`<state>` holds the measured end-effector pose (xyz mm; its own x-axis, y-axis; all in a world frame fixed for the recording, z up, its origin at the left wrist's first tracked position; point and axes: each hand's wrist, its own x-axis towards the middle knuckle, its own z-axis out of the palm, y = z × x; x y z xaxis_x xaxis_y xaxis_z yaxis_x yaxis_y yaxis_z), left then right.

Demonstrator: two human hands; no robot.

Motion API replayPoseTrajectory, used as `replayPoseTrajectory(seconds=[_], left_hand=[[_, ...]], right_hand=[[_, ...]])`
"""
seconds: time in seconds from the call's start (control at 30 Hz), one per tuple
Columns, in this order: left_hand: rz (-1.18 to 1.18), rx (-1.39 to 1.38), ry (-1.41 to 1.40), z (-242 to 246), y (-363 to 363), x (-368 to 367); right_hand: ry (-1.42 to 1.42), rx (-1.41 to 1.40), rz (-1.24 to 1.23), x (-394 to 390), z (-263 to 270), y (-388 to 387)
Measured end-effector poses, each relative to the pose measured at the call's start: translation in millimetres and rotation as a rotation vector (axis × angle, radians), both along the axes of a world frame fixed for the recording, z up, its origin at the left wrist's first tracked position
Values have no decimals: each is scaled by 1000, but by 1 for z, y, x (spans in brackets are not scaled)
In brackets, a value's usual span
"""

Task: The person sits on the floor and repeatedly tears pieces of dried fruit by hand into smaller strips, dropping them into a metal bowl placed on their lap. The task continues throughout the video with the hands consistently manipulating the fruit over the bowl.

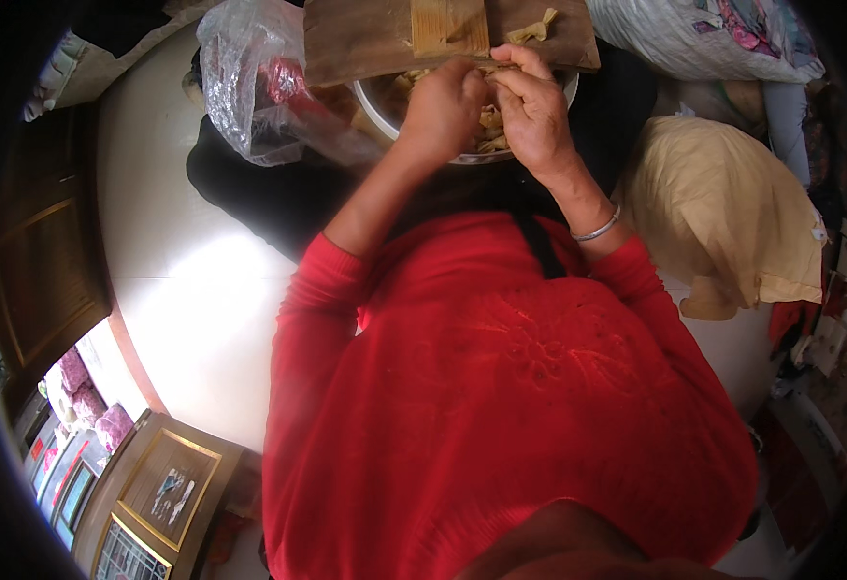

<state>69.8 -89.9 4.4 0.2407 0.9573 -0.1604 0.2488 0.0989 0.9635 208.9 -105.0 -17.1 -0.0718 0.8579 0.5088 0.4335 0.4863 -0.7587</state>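
Observation:
My left hand, somewhat blurred, and my right hand meet over a round metal-rimmed basin. A thin yellowish strip shows partly at the pinched fingertips of the right hand; the left fingers are too blurred to tell their hold. Folded, knot-like yellowish pieces lie in the basin below. Across the basin's far side rests a dark wooden board. On it are a lighter wooden block and, to the right, one twisted yellowish piece.
A clear plastic bag with something red lies left of the board. At the right are a stuffed white woven sack and a tan cloth or paper cover. Wooden doors stand at the left. My black-clad legs flank the basin.

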Motion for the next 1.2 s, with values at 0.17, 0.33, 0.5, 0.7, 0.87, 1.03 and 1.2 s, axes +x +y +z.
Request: replayPoseTrajectory(seconds=[0.17, 0.33, 0.5, 0.7, 0.87, 1.03, 1.2], left_hand=[[108, -513, -651, -18, -5, -2], [52, -666, -572, -8, -62, -13], [-39, 213, 162, -25, -60, -39], [-116, 500, 428, 12, -37, -36], [-249, 183, 78, 5, -21, -50], [-448, -273, -237, 21, -10, -74], [-357, -189, -204, 12, 32, -75]], right_hand=[[112, -13, -38, -6, 13, 10], [653, -166, -86, 7, 7, 27], [477, -290, 76, 49, 36, 32], [-200, -326, 350, 35, 57, 10], [-271, -517, 455, 40, 68, 4], [-132, -633, 549, 51, 76, -15], [3, -536, 388, 44, 53, 20]])
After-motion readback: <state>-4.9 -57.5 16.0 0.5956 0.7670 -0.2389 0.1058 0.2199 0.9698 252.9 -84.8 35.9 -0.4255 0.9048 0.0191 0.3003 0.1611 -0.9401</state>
